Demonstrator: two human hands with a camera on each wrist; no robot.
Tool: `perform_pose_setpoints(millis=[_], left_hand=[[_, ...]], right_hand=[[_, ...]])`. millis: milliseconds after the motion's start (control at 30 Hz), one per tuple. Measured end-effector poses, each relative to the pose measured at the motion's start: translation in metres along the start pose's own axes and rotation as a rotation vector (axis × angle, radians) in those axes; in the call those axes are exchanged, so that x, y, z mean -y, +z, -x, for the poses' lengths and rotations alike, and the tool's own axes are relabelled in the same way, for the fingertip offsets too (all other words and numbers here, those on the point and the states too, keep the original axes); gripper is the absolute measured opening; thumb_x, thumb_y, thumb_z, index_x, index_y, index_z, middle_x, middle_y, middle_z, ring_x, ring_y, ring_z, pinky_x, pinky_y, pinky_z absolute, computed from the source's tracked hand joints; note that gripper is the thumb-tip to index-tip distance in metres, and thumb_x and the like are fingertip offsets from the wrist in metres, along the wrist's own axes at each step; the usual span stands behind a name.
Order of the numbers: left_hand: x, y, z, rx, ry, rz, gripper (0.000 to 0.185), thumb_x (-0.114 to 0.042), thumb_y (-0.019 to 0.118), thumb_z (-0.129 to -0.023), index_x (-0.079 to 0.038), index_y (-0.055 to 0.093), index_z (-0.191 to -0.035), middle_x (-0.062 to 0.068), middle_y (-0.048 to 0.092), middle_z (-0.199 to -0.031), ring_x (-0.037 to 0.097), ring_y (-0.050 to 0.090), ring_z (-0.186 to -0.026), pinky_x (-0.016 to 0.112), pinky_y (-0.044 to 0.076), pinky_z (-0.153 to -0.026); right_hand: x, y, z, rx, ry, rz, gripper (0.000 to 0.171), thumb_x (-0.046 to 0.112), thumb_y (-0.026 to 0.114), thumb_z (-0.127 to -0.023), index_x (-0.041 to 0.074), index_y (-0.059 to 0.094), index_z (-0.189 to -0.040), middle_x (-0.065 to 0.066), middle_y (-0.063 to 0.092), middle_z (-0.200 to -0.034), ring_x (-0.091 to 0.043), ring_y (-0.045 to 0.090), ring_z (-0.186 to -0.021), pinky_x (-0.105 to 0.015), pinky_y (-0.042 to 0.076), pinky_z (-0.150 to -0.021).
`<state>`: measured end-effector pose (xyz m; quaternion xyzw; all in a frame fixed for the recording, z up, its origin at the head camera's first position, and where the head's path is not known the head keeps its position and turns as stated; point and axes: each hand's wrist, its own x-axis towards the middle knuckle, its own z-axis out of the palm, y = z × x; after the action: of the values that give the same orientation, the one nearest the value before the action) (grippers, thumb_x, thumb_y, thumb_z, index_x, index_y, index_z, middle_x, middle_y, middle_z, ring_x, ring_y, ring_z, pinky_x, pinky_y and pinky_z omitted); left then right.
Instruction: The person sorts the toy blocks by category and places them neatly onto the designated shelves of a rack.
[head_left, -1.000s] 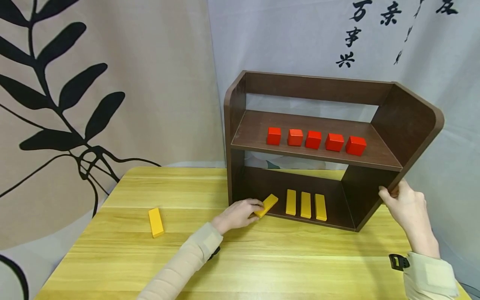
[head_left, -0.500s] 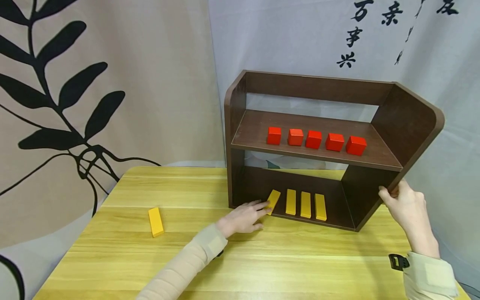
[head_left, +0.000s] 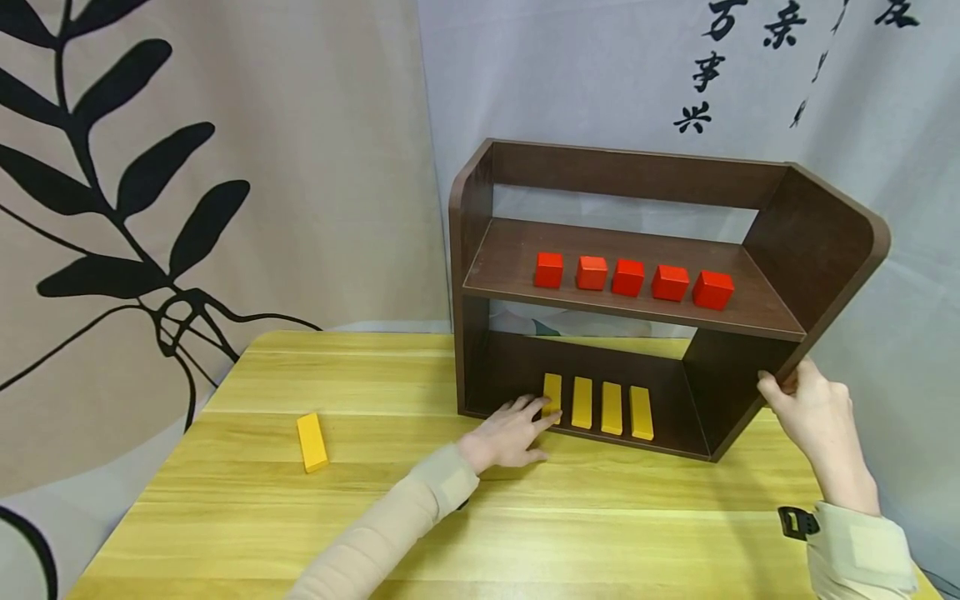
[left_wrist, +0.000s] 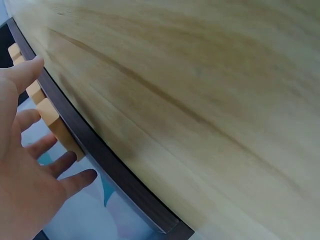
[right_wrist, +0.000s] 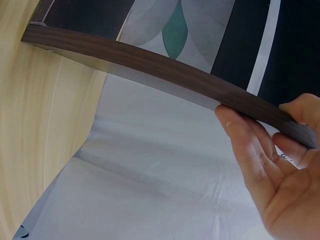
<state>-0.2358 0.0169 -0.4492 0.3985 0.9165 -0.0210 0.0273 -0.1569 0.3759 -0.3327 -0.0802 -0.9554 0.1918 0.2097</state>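
Note:
My left hand (head_left: 510,437) reaches to the lower shelf of a dark brown two-tier shelf unit (head_left: 637,175). Its fingers are spread, their tips against the leftmost yellow block (head_left: 552,388), which stands upright and is partly covered by them. In the left wrist view the straight fingers (left_wrist: 78,182) lie alongside that block (left_wrist: 62,134). To its right, three more yellow blocks (head_left: 611,408) stand in a row. With thumb and fingers, my right hand (head_left: 816,408) grips the front edge of the unit's right side panel (right_wrist: 165,70).
Several red cubes (head_left: 627,277) line the upper shelf. One yellow block (head_left: 312,442) lies on the wooden table (head_left: 375,533), left of the unit. Behind the table hangs a printed cloth backdrop (head_left: 345,167).
My left hand has moved right, its grip on the yellow block loosened into spread fingers. That block has gone from slanted to upright, in line with the others. My right hand stays put.

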Motion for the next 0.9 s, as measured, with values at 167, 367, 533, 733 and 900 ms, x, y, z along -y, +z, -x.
perform_pose_setpoints(millis=[167, 367, 533, 733, 900], left_hand=[[-0.0022, -0.0005, -0.0030, 0.007, -0.005, -0.004, 0.068, -0.053, 0.051, -0.093, -0.029, 0.026, -0.151, 0.004, 0.025, -0.157, 0.026, 0.032, -0.142, 0.044, 0.038, -0.111], [-0.0030, 0.0011, -0.0037, 0.010, -0.007, 0.002, 0.069, -0.053, 0.051, -0.093, -0.029, 0.024, -0.151, 0.004, 0.024, -0.157, 0.025, 0.032, -0.142, 0.043, 0.037, -0.112], [-0.0029, 0.0011, -0.0026, 0.015, -0.010, 0.021, 0.069, -0.052, 0.051, -0.093, -0.028, 0.023, -0.152, 0.004, 0.023, -0.158, 0.026, 0.031, -0.142, 0.044, 0.035, -0.113], [-0.0024, 0.0010, -0.0021, 0.015, -0.013, 0.022, 0.068, -0.052, 0.051, -0.093, -0.029, 0.024, -0.151, 0.004, 0.022, -0.158, 0.026, 0.031, -0.142, 0.045, 0.035, -0.113], [-0.0011, 0.0012, -0.0007, 0.012, -0.006, 0.022, 0.066, -0.052, 0.050, -0.094, -0.030, 0.025, -0.151, 0.003, 0.022, -0.159, 0.025, 0.029, -0.144, 0.047, 0.035, -0.112]], right_hand=[[0.0000, -0.0003, 0.0000, 0.007, 0.002, 0.003, 0.028, 0.026, 0.052, -0.092, -0.001, 0.051, -0.087, -0.019, 0.061, -0.071, -0.030, 0.052, -0.060, -0.029, 0.033, -0.049], [0.0002, -0.0006, 0.0005, 0.006, 0.002, 0.003, 0.027, 0.026, 0.052, -0.091, -0.001, 0.051, -0.087, -0.019, 0.061, -0.071, -0.031, 0.053, -0.061, -0.029, 0.033, -0.049], [0.0009, -0.0011, 0.0007, 0.003, 0.001, 0.005, 0.028, 0.026, 0.052, -0.092, -0.001, 0.051, -0.086, -0.018, 0.060, -0.069, -0.030, 0.052, -0.060, -0.029, 0.033, -0.049], [0.0012, -0.0012, 0.0009, -0.002, -0.007, 0.002, 0.027, 0.025, 0.052, -0.092, -0.001, 0.051, -0.085, -0.018, 0.060, -0.069, -0.029, 0.051, -0.060, -0.029, 0.033, -0.049], [0.0007, -0.0008, 0.0013, 0.001, -0.006, 0.002, 0.027, 0.025, 0.052, -0.092, 0.000, 0.050, -0.086, -0.017, 0.059, -0.069, -0.027, 0.050, -0.058, -0.029, 0.033, -0.048]])
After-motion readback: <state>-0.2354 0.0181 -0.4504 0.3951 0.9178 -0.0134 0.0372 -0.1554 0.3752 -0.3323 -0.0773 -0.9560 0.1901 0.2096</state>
